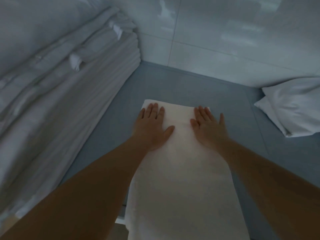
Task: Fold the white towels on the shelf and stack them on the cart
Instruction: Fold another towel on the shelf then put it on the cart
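A white towel [180, 170] lies stretched out lengthwise on the grey shelf [199, 87], its near end hanging over the shelf's front edge. My left hand [152, 125] lies flat on the towel's far left part, fingers straight and spread. My right hand [207, 125] lies flat on its far right part, fingers straight too. Both palms press down on the cloth near its far edge. No cart is in view.
A tall stack of folded white linen [69, 80] fills the shelf's left side. White pillows [292, 110] sit at the right. A white tiled wall [225, 32] closes the back. Bare grey shelf surface surrounds the towel.
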The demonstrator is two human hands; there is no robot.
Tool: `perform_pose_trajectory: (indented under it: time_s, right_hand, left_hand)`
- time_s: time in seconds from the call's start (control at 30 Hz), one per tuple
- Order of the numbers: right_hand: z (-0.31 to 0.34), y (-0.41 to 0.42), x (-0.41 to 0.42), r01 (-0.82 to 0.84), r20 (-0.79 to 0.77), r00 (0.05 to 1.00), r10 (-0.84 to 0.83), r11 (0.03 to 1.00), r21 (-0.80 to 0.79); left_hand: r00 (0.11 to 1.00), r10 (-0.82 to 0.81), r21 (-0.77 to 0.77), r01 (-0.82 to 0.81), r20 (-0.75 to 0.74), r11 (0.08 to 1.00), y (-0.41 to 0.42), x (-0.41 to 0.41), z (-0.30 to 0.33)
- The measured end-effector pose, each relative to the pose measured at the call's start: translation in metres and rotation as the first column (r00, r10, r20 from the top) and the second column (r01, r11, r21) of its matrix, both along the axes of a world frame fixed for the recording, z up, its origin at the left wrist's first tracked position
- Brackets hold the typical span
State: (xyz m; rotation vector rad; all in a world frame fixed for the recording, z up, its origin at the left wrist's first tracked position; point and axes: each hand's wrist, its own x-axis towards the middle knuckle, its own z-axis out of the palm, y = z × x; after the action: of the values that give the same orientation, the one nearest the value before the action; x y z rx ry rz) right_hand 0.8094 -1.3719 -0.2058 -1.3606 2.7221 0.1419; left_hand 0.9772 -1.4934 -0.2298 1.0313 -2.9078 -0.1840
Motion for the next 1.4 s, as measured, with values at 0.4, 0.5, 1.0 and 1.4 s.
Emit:
perform_pose_trajectory:
  time_s: [0.4, 0.5, 1.0, 1.4]
  right_hand:
    - [-0.01, 0.011, 0.074, -0.056, 0.073, 0.995, 0.068, 0.987, -0.153]
    - [-0.011, 0.0, 0.07, -0.048, 0.083, 0.995, 0.061, 0.987, -0.155]
    - [-0.007, -0.032, 0.01, -0.097, 0.066, 0.992, 0.106, 0.988, -0.12]
    - [-0.01, 0.033, 0.077, -0.106, 0.04, 0.992, 0.116, 0.972, -0.211]
  left_hand:
    - [0.998, -0.055, -0.017, 0.054, -0.011, 0.998, -0.03, -0.025, 0.011]
    - [0.998, -0.055, -0.144, 0.052, -0.022, 0.988, -0.023, -0.024, 0.021]
    - [0.997, 0.025, -0.021, -0.026, -0.074, 0.999, 0.044, 0.015, -0.004]
    - [0.993, 0.053, -0.012, -0.054, -0.104, 0.998, 0.033, -0.005, 0.0]
